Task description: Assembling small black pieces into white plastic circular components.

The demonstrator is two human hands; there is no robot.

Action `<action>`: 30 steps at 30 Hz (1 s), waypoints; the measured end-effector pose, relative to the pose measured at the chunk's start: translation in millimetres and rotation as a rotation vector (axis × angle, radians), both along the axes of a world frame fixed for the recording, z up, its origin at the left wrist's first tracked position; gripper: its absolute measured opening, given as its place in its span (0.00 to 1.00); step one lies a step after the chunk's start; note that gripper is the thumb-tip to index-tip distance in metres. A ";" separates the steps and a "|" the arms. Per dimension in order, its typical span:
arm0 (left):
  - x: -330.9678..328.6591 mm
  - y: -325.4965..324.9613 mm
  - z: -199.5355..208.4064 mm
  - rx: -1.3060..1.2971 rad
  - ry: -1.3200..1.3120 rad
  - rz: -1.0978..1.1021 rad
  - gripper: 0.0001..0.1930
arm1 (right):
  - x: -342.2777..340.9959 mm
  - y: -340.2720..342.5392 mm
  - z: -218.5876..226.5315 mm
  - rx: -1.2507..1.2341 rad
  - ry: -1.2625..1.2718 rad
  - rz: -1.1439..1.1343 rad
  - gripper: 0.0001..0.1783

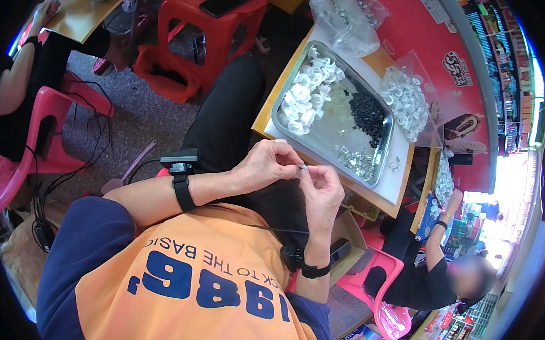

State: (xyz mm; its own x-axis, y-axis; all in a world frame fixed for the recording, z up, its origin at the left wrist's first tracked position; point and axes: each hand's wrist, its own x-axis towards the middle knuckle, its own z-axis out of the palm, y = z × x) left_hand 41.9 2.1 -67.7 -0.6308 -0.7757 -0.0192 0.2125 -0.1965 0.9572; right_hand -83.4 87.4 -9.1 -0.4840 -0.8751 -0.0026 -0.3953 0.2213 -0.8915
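Observation:
My left hand (pixel 265 168) and my right hand (pixel 322 189) meet fingertip to fingertip just off the table's near corner. Both are closed in a pinch around a tiny pale piece (pixel 302 167), mostly covered by the fingers and too small to name. Beyond them lies a shallow metal tray (pixel 330 121) on the table. Inside it are a heap of white, cup-like plastic parts (pixel 309 89) at the left, small black parts (pixel 367 118) at the right and small shiny clear or metallic parts (pixel 356 163) at the near right.
Clear plastic bags of parts (pixel 346 18) and white pieces (pixel 409 103) flank the tray. A red stool (pixel 209 21) bearing a phone (pixel 226 1) stands at the far left. Two other people sit nearby, on a pink chair (pixel 27 141) at left and another (pixel 377 272) at right. Cables hang at left.

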 end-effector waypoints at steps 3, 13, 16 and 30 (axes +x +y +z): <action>1.0 0.5 4.0 -0.091 -0.065 0.033 0.05 | 2.3 0.2 -4.2 -0.014 0.031 -0.008 0.05; 3.2 -3.8 10.0 -0.170 -0.059 0.016 0.08 | 1.3 -1.0 -2.0 0.000 -0.008 -0.090 0.06; 5.6 -5.3 9.9 -0.384 -0.110 0.035 0.08 | 0.4 2.8 -1.3 -0.074 -0.091 -0.046 0.04; 8.9 5.1 17.9 -0.708 0.086 0.291 0.09 | 4.4 12.9 5.3 -0.362 0.558 0.089 0.10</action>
State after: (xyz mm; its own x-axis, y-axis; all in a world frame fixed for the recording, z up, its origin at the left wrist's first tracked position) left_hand 50.8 7.2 -49.8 -0.3762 -0.7196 0.5837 0.2414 0.5320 0.8116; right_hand -79.0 100.3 -3.7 -0.2538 -0.8102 0.5283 -0.8215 -0.1078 -0.5600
